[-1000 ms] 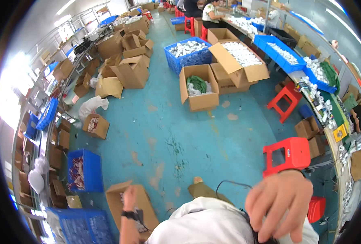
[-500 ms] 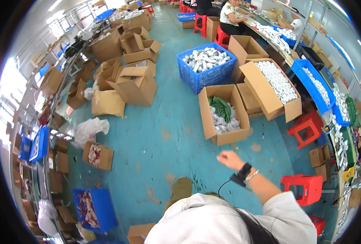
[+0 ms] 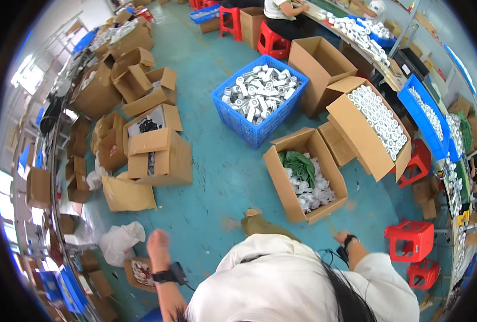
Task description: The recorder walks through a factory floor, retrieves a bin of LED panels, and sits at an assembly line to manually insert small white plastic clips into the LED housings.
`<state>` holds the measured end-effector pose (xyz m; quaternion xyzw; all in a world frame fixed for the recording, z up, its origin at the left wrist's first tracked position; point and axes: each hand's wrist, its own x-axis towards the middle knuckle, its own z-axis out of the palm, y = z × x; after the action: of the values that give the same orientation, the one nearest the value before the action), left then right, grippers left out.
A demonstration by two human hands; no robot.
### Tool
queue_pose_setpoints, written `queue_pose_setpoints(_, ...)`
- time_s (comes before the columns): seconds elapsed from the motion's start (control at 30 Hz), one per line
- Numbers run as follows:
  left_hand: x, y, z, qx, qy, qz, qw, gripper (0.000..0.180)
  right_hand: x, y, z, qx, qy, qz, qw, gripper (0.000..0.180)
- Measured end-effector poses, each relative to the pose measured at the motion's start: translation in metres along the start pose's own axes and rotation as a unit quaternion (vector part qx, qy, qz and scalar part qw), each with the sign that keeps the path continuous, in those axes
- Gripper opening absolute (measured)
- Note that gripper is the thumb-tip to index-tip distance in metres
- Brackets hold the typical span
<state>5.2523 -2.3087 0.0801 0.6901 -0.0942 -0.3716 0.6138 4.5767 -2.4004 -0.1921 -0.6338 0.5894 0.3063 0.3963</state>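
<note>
My left hand (image 3: 158,247) is raised over the floor at the lower left, beside a white plastic bag (image 3: 121,242). No object shows in it, but motion smears its fingers. On the right, my right hand (image 3: 342,237) hangs below an open cardboard box (image 3: 279,185) of small white bagged parts and a green bag (image 3: 298,167). Its fingers are mostly hidden, and I see nothing held. Both wrists wear black bands. Neither hand touches a box.
Ahead stands a blue plastic crate (image 3: 238,124) of white parts. Beside it, a tilted carton (image 3: 351,131) holds white round pieces. Red stools (image 3: 410,240) line the right-hand workbench. Cartons (image 3: 168,161) crowd the left side. A seated person (image 3: 281,13) works at the far bench.
The crate and boxes now appear nearer, and the view has turned somewhat. My left hand has come into view; my right hand has dropped lower and closer to my body.
</note>
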Motion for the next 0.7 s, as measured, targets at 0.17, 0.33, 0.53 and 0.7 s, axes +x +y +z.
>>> queue_pose_setpoints(0.17, 0.066, 0.006, 0.02, 0.102, 0.061, -0.147, 0.982, 0.024, 0.07, -0.271, -0.252, 0.111, 0.102, -0.201, 0.968, 0.032)
queue_pose_setpoints(0.33, 0.263, 0.076, 0.065, 0.046, 0.117, -0.177, 0.976, 0.019, 0.154, -0.466, -0.479, 0.3, 0.216, -0.283, 0.885, 0.023)
queue_pose_setpoints(0.53, 0.491, 0.151, 0.185, 0.013, 0.05, -0.166, 0.985, 0.013, 0.229, -0.513, -0.544, 0.367, 0.218, -0.25, 0.869, 0.019)
queue_pose_setpoints(0.7, 0.674, 0.258, 0.344, -0.017, -0.094, -0.135, 0.986, 0.012, 0.285, -0.538, -0.603, 0.385, 0.182, -0.137, 0.894, 0.021)
